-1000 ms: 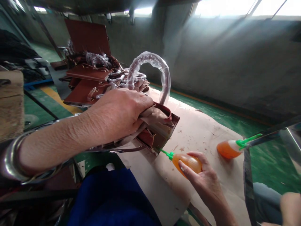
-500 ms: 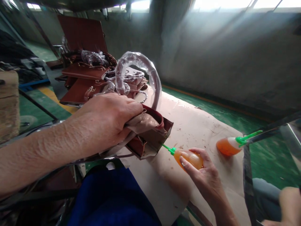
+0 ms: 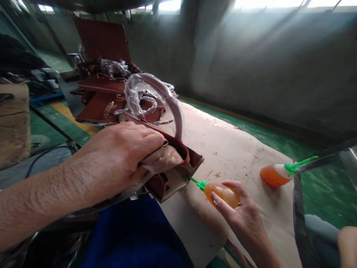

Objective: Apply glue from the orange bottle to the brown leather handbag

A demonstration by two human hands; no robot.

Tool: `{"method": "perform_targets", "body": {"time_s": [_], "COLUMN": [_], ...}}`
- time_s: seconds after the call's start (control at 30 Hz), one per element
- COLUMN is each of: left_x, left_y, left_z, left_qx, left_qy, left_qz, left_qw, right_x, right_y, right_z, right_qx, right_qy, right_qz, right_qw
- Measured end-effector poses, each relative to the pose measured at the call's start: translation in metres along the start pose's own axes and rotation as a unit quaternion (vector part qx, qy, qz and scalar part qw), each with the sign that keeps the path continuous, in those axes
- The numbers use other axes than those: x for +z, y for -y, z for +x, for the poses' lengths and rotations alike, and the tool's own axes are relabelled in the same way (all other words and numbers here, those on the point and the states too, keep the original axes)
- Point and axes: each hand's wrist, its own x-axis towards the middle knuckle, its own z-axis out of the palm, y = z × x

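The brown handbag (image 3: 178, 169) sits tilted at the near edge of the paper-covered table (image 3: 237, 149), its plastic-wrapped handle (image 3: 156, 93) arching up behind. Your left hand (image 3: 125, 156) presses down over its open top, fingers curled shut around the tan lining (image 3: 163, 158). Your right hand (image 3: 240, 212) grips an orange glue bottle (image 3: 223, 193), fingers wrapped about its body, with the green nozzle (image 3: 198, 182) touching the bag's lower corner. A second orange bottle (image 3: 275, 175) lies well apart to the right. More brown bags (image 3: 103, 100) are stacked behind
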Motion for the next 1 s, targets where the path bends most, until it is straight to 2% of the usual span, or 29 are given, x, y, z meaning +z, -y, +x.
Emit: {"method": "perform_targets", "body": {"time_s": [0.17,0.37,0.5,0.67,0.87,1.0], "left_x": [0.004,0.012,0.018,0.018,0.014,0.014], "left_y": [0.001,0.003,0.004,0.003,-0.002,-0.003], "left_z": [-0.013,-0.032,-0.040,-0.042,-0.039,-0.040], "left_qx": [0.015,0.018,0.025,0.013,-0.029,-0.059], "left_qy": [-0.018,-0.022,-0.040,-0.042,-0.025,-0.002], "left_qz": [-0.035,-0.044,-0.042,-0.068,-0.094,-0.119], "left_qw": [0.999,0.999,0.998,0.997,0.995,0.991], "right_x": [-0.002,-0.001,-0.002,-0.001,0.002,-0.001], "right_y": [0.007,0.015,0.015,0.014,0.011,0.012], "right_z": [-0.004,-0.003,-0.009,-0.014,-0.013,-0.016], "right_qx": [0.032,0.070,0.083,0.104,0.095,0.100], "right_qy": [0.040,0.008,0.031,0.044,0.006,0.026], "right_qz": [0.038,0.055,0.080,0.102,0.057,0.074], "right_qw": [0.998,0.996,0.993,0.988,0.994,0.992]}}
